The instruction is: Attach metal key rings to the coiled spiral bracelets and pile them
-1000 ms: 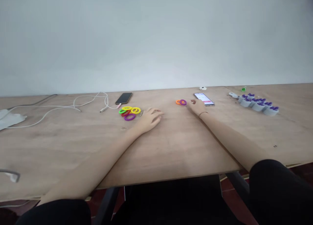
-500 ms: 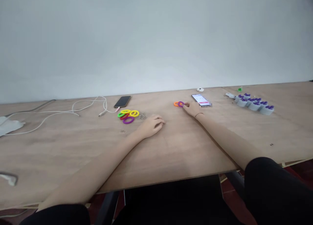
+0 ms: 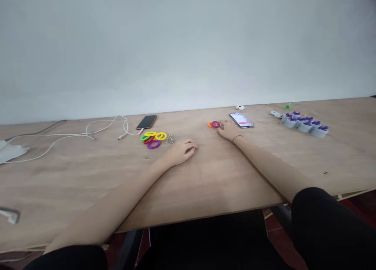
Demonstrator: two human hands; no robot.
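Note:
My right hand is at the middle of the table, fingertips closed at the right edge of a purple spiral coil wristband. That band lies low, overlapping an orange coil wristband on its left. My left hand rests on the wood with loosely bent fingers, thumb apart, holding nothing. Left of it sits a small heap of coil wristbands: yellow, green, red and another purple band. Small silvery metal pieces lie between this heap and my left hand.
A lit phone lies just beyond my right hand. Another, dark phone is plugged into a white cable at the left. Several white cups with purple tops and a small green item stand at the right.
My right hand has shifted slightly left, and the purple band with it, now lying flatter against the orange one. The left hand stays in place.

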